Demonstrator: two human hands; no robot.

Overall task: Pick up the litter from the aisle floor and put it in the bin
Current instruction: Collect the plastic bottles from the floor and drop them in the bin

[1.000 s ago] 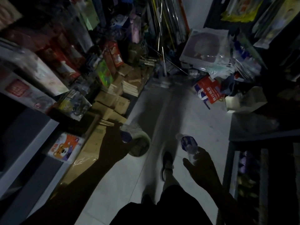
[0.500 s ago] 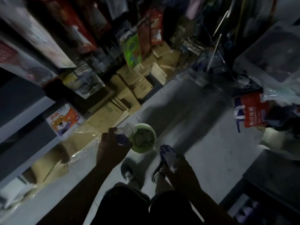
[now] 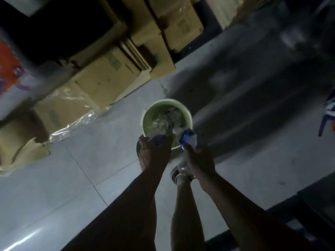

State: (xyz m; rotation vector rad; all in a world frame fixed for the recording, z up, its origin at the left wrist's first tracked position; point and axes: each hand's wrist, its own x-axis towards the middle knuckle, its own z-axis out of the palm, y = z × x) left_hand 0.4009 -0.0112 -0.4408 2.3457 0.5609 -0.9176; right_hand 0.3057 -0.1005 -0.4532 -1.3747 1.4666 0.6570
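A small green bin [image 3: 183, 109] stands on the pale tiled aisle floor, with crumpled clear plastic inside. My left hand [image 3: 153, 152] grips a crushed clear bottle with a blue label [image 3: 159, 132] over the bin's near rim, the bottle's top reaching into the bin. My right hand [image 3: 198, 158] grips a second crushed bottle with a blue label [image 3: 187, 139] just over the bin's near right rim. Both forearms reach down from the bottom of the head view.
Flattened cardboard boxes [image 3: 108, 77] and a sheet of clear plastic wrap [image 3: 72, 113] lie along the left side of the aisle. My shoe [image 3: 178, 175] stands just behind the bin. A blue and red package [image 3: 329, 113] sits at the right edge.
The camera has tilted down and closer to the bin. Both hands have moved forward, bringing the two bottles over the bin's rim.
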